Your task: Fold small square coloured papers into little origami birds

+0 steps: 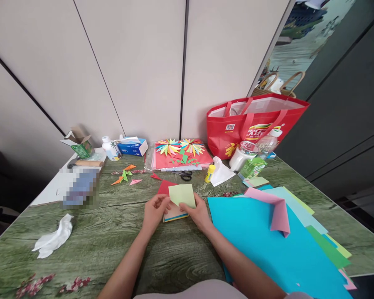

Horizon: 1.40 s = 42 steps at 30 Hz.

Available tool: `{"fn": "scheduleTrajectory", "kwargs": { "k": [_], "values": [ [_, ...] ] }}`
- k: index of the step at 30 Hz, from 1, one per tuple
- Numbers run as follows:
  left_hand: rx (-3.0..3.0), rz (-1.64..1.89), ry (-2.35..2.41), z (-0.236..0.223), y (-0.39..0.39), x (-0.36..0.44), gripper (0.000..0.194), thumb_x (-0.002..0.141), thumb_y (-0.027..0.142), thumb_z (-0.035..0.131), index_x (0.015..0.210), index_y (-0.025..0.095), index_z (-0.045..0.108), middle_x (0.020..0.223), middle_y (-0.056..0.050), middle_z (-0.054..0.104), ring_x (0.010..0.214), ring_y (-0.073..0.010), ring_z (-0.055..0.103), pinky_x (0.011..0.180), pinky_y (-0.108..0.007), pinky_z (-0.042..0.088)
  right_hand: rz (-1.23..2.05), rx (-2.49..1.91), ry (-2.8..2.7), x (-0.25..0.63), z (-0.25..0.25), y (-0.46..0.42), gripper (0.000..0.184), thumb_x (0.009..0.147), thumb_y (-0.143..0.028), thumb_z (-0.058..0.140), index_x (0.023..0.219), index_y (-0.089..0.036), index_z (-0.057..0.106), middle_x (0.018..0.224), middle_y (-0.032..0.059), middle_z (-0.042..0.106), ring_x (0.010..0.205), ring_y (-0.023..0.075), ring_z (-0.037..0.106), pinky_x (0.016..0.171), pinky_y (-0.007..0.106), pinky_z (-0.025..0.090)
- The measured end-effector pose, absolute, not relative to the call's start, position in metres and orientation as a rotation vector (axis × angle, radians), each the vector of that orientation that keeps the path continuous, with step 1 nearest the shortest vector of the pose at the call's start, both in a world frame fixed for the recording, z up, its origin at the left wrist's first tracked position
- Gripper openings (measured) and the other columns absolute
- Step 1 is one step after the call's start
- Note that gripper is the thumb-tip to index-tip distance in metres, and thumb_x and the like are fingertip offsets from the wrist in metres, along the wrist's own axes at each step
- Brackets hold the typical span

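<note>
My right hand (200, 212) grips a pale green paper square (182, 194) at its lower right corner, thumb in front. The sheet is tilted up over a small stack of coloured paper squares (176, 215), whose pinkish top and blue and yellow edges show. At the stack's left side, my left hand (156, 209) has its fingers curled and pressed together; what is between them, if anything, is hidden. Behind both hands lies a red paper piece (166, 187). Black-handled scissors (185, 176) rest just beyond the squares.
Large blue paper (252, 232) covers other coloured sheets at right, with folded pink paper (280, 207) on top. A glue stick (210, 173), red bag (230, 133) and jar (241, 155) stand behind. Folded paper pieces (124, 176) and crumpled tissue (54, 236) lie left; paper stars (191, 147) sit at back.
</note>
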<state>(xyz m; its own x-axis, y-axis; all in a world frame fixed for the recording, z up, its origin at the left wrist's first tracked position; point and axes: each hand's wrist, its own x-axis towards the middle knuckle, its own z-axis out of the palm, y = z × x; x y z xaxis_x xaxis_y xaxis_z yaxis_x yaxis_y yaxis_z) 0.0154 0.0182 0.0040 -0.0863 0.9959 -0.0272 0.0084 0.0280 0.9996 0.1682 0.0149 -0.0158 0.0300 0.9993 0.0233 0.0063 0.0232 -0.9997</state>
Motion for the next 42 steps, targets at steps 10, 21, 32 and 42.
{"fn": "scheduleTrajectory", "kwargs": {
  "k": [10,21,32,42],
  "values": [
    [1.198,1.177,1.336,0.006,0.012,0.023,0.017,0.064,0.028,0.060,0.054,0.015,0.055,0.044,0.000,0.060,0.036,-0.0105,0.049,0.038,-0.020,0.039,1.327,-0.920,-1.064,0.167,-0.023,0.017,0.035,0.068,-0.027,0.061,0.097,-0.022,0.041,0.089,0.0031,0.061,0.076,0.0172,0.061,0.066,0.031,0.050],
    [1.184,1.211,1.319,-0.001,0.018,0.014,0.012,0.066,0.025,0.058,0.061,0.015,0.052,0.047,0.004,0.057,0.036,-0.0086,0.049,0.039,-0.018,0.039,1.346,-0.885,-1.108,0.166,-0.020,0.015,0.036,0.074,-0.024,0.054,0.105,-0.027,0.036,0.101,0.0044,0.056,0.071,0.0144,0.060,0.059,0.028,0.052],
    [1.009,1.240,1.254,-0.005,0.020,0.015,0.025,0.066,0.035,0.062,0.079,0.015,0.055,0.056,0.003,0.062,0.043,-0.0127,0.058,0.045,-0.025,0.050,1.264,-0.920,-1.362,0.167,-0.025,0.013,0.024,0.077,-0.020,0.045,0.095,-0.023,0.059,0.087,0.0021,0.056,0.056,0.0106,0.058,0.055,0.026,0.050],
    [1.011,1.259,1.213,0.000,0.019,0.015,0.024,0.065,0.033,0.063,0.077,0.014,0.061,0.065,-0.002,0.067,0.051,-0.0147,0.060,0.047,-0.025,0.052,1.182,-0.968,-1.486,0.167,-0.024,0.012,0.023,0.067,-0.015,0.058,0.087,-0.023,0.066,0.094,0.0035,0.056,0.057,0.0082,0.054,0.049,0.020,0.043]
  ]
}}
